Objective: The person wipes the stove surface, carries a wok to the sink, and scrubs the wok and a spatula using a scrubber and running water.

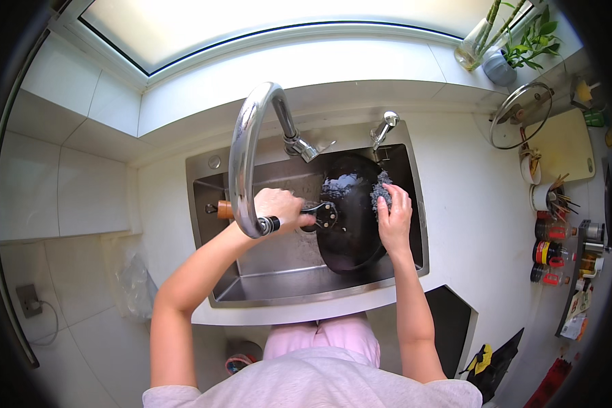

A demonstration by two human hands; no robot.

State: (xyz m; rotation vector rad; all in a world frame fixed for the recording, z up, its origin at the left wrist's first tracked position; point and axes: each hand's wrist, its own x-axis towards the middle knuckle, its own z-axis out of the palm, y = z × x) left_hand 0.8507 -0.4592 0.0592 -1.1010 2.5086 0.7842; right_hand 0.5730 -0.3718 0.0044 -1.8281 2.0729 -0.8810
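Observation:
A black frying pan [352,229] stands tilted in the stainless steel sink [280,260], with whitish suds or wet glare on its upper part. My left hand [283,209] grips the pan's handle [225,209], whose brown end shows beyond the faucet. At the pan's right rim, my right hand [396,211] holds a grey steel wool scrubber [381,191] with its fingers closed round it. The curved chrome faucet [245,153] arches above my left wrist and hides part of the handle.
A second small chrome tap [386,128] stands at the sink's back right. Plants [530,48] sit on the windowsill. Along the right wall are a glass lid [521,116], a cutting board [563,145], a utensil holder [543,196] and several bottles [550,252]. A plastic bag [135,288] hangs at left.

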